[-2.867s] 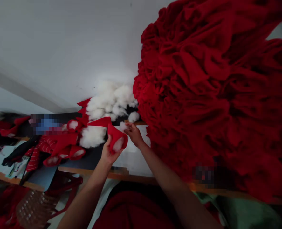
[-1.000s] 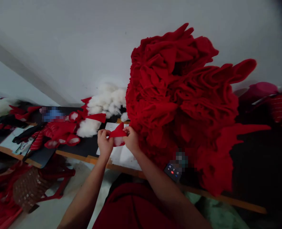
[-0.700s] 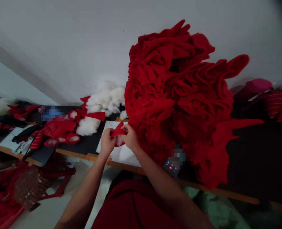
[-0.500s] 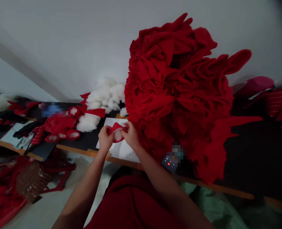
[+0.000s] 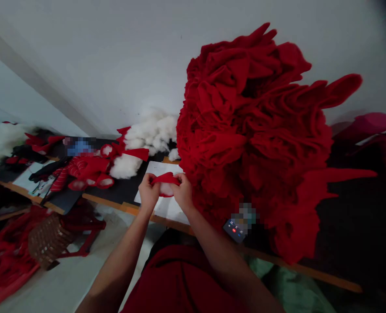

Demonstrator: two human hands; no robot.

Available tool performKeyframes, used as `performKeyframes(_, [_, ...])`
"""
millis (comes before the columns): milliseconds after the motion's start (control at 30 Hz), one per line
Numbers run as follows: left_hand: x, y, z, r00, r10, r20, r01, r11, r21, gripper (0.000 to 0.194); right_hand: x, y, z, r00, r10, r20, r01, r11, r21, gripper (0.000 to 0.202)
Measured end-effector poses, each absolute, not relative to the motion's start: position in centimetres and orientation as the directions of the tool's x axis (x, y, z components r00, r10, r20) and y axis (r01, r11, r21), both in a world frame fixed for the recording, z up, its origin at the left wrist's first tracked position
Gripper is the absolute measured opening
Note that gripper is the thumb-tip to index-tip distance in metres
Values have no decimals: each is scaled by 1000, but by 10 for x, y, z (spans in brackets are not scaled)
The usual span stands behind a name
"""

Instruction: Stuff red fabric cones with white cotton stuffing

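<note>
A small red fabric piece [image 5: 167,178] with a white area on its near side is stretched between my hands, above a white sheet [image 5: 176,211] at the table's front edge. My left hand [image 5: 149,191] is closed, pinching its left end. The right end is gripped by my right hand [image 5: 182,190], fingers also closed. Whether the white is stuffing or cloth I cannot tell. Close by on the right rises a tall heap of red fabric pieces [image 5: 219,143]. Beyond my left hand lies a clump of white stuffing [image 5: 126,167].
More white stuffing [image 5: 152,132] is piled against the wall. Red plush pieces [image 5: 90,169] lie on the table to the left. A phone [image 5: 234,230] rests by the heap near the front edge. At lower left stands a dark red chair [image 5: 85,234] beside red material on the floor.
The view has shifted, so the table things appear farther right and slightly lower. My hands have turned the red piece; its top edge is now flatter and folded over more of the white area.
</note>
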State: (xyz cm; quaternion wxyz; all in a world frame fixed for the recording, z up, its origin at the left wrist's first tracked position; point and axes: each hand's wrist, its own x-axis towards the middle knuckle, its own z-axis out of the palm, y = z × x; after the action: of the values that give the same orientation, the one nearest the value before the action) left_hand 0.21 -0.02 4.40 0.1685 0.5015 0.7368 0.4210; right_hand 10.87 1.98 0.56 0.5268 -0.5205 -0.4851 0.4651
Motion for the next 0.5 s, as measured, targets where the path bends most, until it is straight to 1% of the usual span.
performKeyframes(67, [1,-1,43,-429,896,114,497,128,858,11,110,22,4,103,995,14,-22,16,-1000,17])
performKeyframes(167, [2,-5,47,-285,959,11,342,91,935,37,112,25,2,106,994,16,-46,21,-999,19])
performKeyframes(233, [3,-7,50,-199,980,27,371,50,927,49,114,27,1,101,995,22,-52,28,-998,20])
performKeyframes(300, [4,-7,50,-191,978,85,464,14,886,47,117,26,3,58,998,37,-89,42,-995,20])
performKeyframes(367, [3,-4,48,-237,965,113,505,23,863,41,121,23,5,-49,997,54,-160,46,-986,25])
performKeyframes(433, [1,-1,43,-274,957,94,466,47,883,41,125,19,7,-159,985,70,-207,36,-978,39])
performKeyframes(467, [1,0,42,-283,956,82,439,53,897,42,126,18,7,-184,980,80,-203,42,-978,45])
performKeyframes(500, [2,0,40,-285,956,77,421,52,906,42,127,17,7,-177,980,88,-178,56,-982,46])
